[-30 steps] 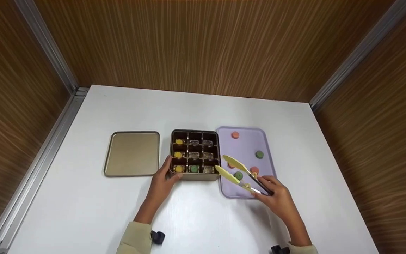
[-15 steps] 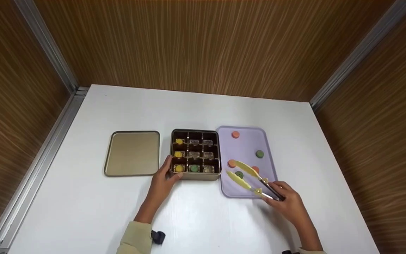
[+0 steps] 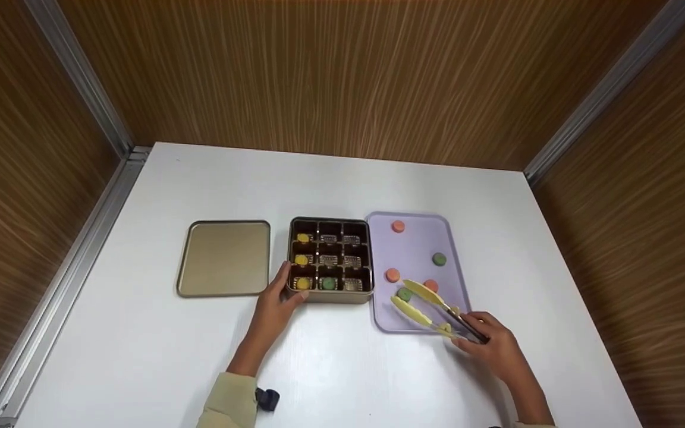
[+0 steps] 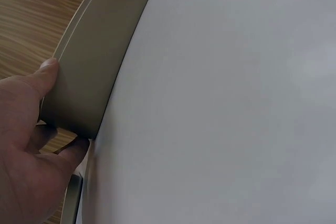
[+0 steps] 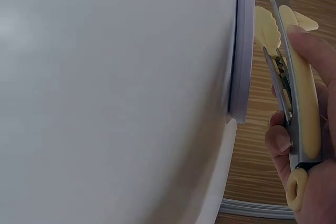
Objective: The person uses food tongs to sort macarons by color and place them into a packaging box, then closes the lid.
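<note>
My left hand holds the near left corner of a bronze tin box, thumb on its front wall and fingers along its left side. Dark dividers split the box into compartments; yellow macarons fill the left column, and a green macaron sits in the front middle one. In my right hand is a pair of kitchen tongs with yellow scalloped tips, gripped by the handles. The tips are spread on either side of another green macaron, over the lilac tray.
Several other macarons lie on the tray: an orange-pink macaron at the back, a green macaron at the right, others near the tongs. A flat bronze lid lies left of the box. Wood-grain panels enclose the white table.
My right hand has moved right and toward me, drawing the spread tongs from beside the box back over the tray to the green macaron. My left hand has stayed at the box.
</note>
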A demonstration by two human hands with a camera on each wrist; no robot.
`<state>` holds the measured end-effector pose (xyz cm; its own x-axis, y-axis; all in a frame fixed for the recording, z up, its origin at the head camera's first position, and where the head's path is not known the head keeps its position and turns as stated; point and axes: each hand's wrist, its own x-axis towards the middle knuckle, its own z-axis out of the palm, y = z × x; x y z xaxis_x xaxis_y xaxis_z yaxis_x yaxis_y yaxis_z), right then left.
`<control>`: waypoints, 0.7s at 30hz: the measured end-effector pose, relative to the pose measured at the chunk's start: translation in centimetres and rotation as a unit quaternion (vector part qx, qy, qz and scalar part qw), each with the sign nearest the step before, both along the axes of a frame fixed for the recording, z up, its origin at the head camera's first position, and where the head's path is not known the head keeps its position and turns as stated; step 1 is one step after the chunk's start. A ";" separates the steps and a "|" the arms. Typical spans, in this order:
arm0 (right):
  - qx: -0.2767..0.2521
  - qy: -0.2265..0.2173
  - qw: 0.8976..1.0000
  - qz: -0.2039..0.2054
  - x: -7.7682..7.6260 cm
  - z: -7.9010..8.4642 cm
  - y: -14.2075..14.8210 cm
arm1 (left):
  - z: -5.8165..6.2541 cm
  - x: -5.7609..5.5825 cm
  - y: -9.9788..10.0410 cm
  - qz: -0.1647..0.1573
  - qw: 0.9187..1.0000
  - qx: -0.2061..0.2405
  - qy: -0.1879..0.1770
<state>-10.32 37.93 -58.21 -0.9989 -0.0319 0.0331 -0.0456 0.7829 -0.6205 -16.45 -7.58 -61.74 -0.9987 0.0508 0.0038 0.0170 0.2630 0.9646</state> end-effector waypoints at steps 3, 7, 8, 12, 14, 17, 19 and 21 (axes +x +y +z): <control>0.006 -0.015 1.000 -0.006 0.0 -0.1 0.3 | -0.1 0.0 0.0 -0.001 1.000 0.002 0.005; 0.016 -0.025 1.000 -0.008 0.1 -0.1 0.6 | -0.1 0.0 0.0 -0.002 1.000 0.003 0.004; 0.018 -0.023 1.000 -0.007 0.1 -0.1 0.6 | 0.0 0.0 0.0 -0.003 1.000 0.002 0.002; 0.037 -0.014 0.999 -0.004 0.2 0.0 0.7 | 0.0 0.0 -0.1 -0.006 1.000 0.002 -0.007; 0.049 -0.007 0.999 -0.004 0.2 0.0 0.7 | 0.0 0.0 -0.1 -0.007 1.000 0.003 -0.007; 0.056 0.001 0.998 -0.004 0.3 0.0 0.7 | 0.0 0.0 -0.1 -0.006 1.000 0.000 -0.004; 0.054 0.006 0.999 -0.005 0.3 0.0 0.6 | 0.0 0.0 -0.1 -0.004 1.000 -0.002 -0.003; 0.047 0.009 0.999 -0.005 0.4 0.0 0.6 | 0.1 0.1 0.0 -0.002 1.000 -0.006 -0.004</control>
